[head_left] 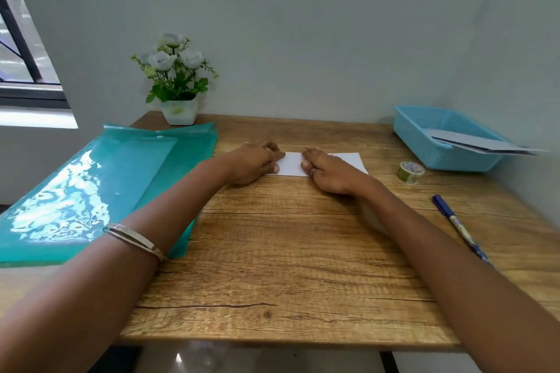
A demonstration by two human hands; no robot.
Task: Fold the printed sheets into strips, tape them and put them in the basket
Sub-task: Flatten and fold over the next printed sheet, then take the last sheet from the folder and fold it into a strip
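Observation:
A white folded sheet [291, 164] lies flat on the wooden table [272, 266], towards the far middle. My left hand [254, 165] presses on its left end with fingers bent down onto the paper. On the strip's right half rests my right hand [328, 171], fingertips pointing left, nearly meeting the left hand. A blue plastic basket [424, 142] stands at the far right with folded grey-white strips [478, 142] lying in it and sticking out over its right rim. A roll of tape [410, 172] sits just in front of the basket.
Teal plastic folders [100, 191] cover the table's left side and overhang its edge. A potted plant with white flowers [177, 82] stands at the far left corner. A blue pen [457, 224] lies near the right edge. Walls close in behind and to the right.

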